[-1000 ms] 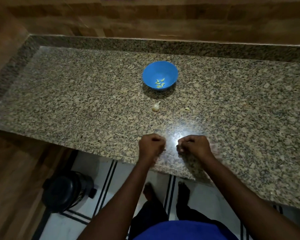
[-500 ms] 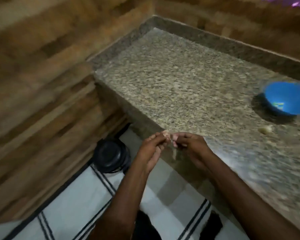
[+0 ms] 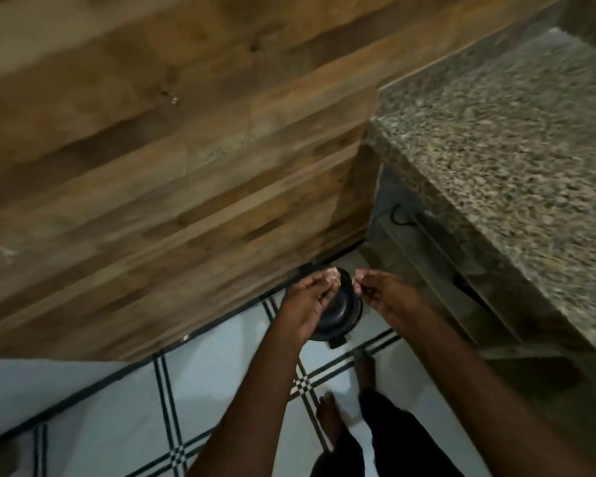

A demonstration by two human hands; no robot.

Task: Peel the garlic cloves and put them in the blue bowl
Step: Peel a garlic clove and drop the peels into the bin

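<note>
Head view, and both hands hang low in the middle of the frame, out over the floor and off the counter. Left hand (image 3: pixel 312 294) has its fingers curled in, pinching a small pale garlic clove (image 3: pixel 332 274) at the fingertips; right hand (image 3: pixel 386 292) is just beside it, thumb and forefinger nipped together on what looks like a thin wisp of skin (image 3: pixel 358 283), though it is too small and blurred to be sure. By my reckoning that clove is feather-light, firm under the papery coat, and slick once bare, so it wants a snug pinch across its belly while the other hand's nails tease the dry skin from the tip; squeeze hard and it could shoot out. Loose skin is flimsy and will drift. Right under the hands sits a round black bin (image 3: pixel 341 315) on the white tiled floor (image 3: pixel 117 407), probably the target for the peel. Wood-panelled wall (image 3: pixel 152 149) fills the upper left, and the speckled granite counter (image 3: pixel 513 149) runs down the right edge. No blue bowl is in sight, so the clove has to travel back up to the counter. Bare feet (image 3: pixel 327 418) stand below, and nothing blocks the hands.
</note>
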